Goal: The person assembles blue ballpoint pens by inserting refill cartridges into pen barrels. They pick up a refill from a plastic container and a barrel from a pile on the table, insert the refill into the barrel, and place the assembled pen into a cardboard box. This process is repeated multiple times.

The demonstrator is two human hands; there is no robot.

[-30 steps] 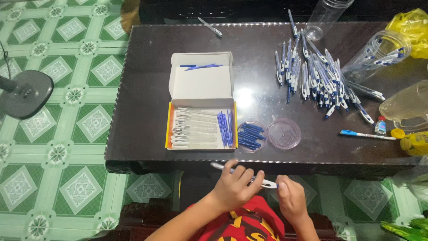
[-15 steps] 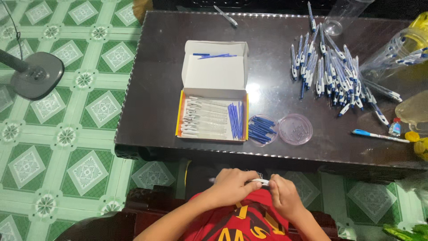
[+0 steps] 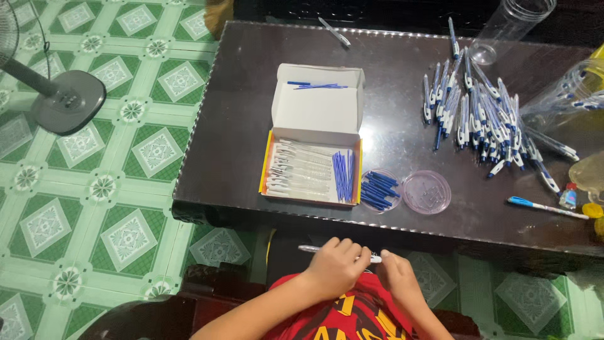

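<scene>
Left hand: the left hand (image 3: 336, 267) was curled closed around the middle of a white pen (image 3: 313, 249), whose bare end stuck out toward 9 o'clock; the grip looked meant to steady the barrel.
Right hand: the right hand (image 3: 397, 276) was pinched shut on the pen's other end, touching the left hand, as if working a part on that tip; what the fingertips did there was hidden.
Where the pen was: it was held level over the lap, just off the bench's near edge and clear of the bench (image 3: 245, 138).
Open box: at 12 o'clock from the hands, an open box (image 3: 313, 170) held white barrels in rows with blue refills at its right side, lid folded back, so parts lay within reach.
Small dishes: just to 3 o'clock of the box sat a dish of blue pieces (image 3: 379, 190) and a pink dish (image 3: 426, 191), sorted apart.
Pile of pens: farther off, toward 1 o'clock, a pile of pens (image 3: 478, 119) lay loose.
Floor: at 10 o'clock a fan base (image 3: 68, 101) stood on the tiled floor.
</scene>
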